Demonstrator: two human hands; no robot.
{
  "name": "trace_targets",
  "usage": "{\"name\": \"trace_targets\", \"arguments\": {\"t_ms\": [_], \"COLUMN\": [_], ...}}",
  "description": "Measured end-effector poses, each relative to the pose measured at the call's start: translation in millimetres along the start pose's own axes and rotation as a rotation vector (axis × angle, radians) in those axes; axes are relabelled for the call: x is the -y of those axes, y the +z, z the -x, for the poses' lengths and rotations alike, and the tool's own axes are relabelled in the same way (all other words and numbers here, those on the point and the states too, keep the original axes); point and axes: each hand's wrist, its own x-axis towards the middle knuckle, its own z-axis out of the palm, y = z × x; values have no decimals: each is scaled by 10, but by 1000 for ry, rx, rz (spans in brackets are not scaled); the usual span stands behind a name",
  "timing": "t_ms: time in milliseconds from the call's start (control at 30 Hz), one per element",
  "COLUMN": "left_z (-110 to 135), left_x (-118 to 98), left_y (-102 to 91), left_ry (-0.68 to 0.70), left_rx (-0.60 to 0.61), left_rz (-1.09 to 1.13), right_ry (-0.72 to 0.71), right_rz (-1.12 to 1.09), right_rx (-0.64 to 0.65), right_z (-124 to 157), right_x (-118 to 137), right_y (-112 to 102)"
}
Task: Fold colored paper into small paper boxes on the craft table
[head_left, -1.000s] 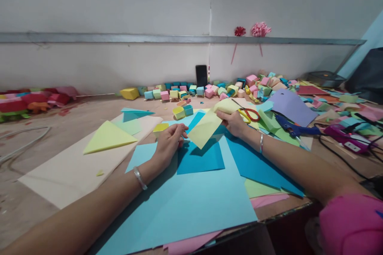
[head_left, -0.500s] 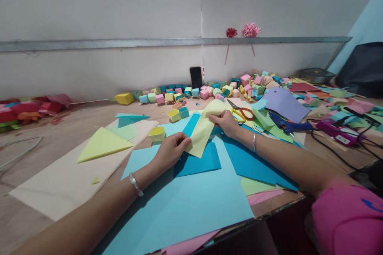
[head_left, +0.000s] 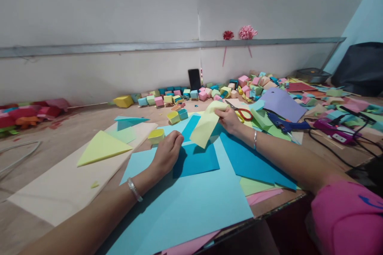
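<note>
My right hand (head_left: pixel 229 119) pinches the upper end of a pale yellow paper strip (head_left: pixel 205 128), whose loose lower end hangs over blue sheets. My left hand (head_left: pixel 168 152) is closed in a loose fist, left of the strip and apart from it. Its fingertips face away, so anything inside is hidden. Beneath the hands are a darker blue paper piece (head_left: pixel 199 160) and a large light blue sheet (head_left: pixel 179 211). A small yellow paper box (head_left: pixel 156 137) sits just beyond my left hand. Scissors with red and yellow handles (head_left: pixel 244 114) lie partly behind my right hand.
A folded yellow sheet (head_left: pixel 103 148) rests on cream paper (head_left: pixel 56 191) at left. Right of my hands lie a blue glue gun (head_left: pixel 287 124), a purple sheet (head_left: pixel 281 104) and a purple power strip (head_left: pixel 335 130) with cables. Several paper boxes and a phone (head_left: pixel 194 79) line the wall.
My left hand has let go of the yellow strip's lower end and curled closed. The strip now hangs from my right hand alone. The view has shifted slightly.
</note>
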Motion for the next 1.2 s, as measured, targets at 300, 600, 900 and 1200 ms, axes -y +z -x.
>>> {"name": "trace_targets", "arguments": {"t_ms": [300,600,900,1200], "left_z": [68,-27,-55,-62], "left_x": [-131,68,117,115], "left_y": [36,77,101,56], "left_ry": [-106,-247,-309,-294], "left_rx": [176,-164,-217,-324], "left_rz": [670,707,720,653], "right_ry": [310,-58,-373,-285], "right_rz": [187,278,567,718], "right_rx": [689,632,752,475], "right_z": [434,471,398,371], "right_x": [177,56,-22,29], "right_y": [276,327,228,236]}}
